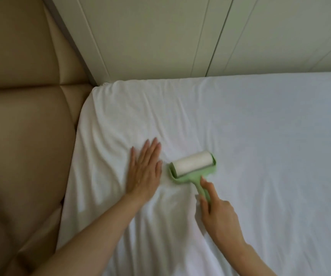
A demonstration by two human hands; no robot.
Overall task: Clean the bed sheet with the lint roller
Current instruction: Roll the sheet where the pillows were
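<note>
- Along the left edge: tan padded headboard (25, 116), stitched into large panels, butted against the side of the mattress.
- Just right of it, on the rumpled part of the bed sheet (260, 146): left hand (143, 172), palm down and flat on the cloth. Fingers (150, 150) straight and close together, pointing away from the person; thumb held a little apart on the side toward the roller. Nothing held.
- Right beside that thumb, with a narrow gap between: lint roller (192, 166), resting on the sheet. White roll in a pale green frame, set at a slant, its right end farther from the person; handle running back toward the right hand. Slightly blurred.
- At the near end of the handle: right hand (219, 212), wrapped round it. Index finger (207, 186) stretched out along the top toward the frame, thumb on the left side, remaining fingers curled beneath and mostly hidden.
- Further right: smooth white sheet, far fewer creases than near the hands.
- Across the top, behind the bed: pale panelled wall (160, 36) with long grooves, meeting the mattress's far edge.
</note>
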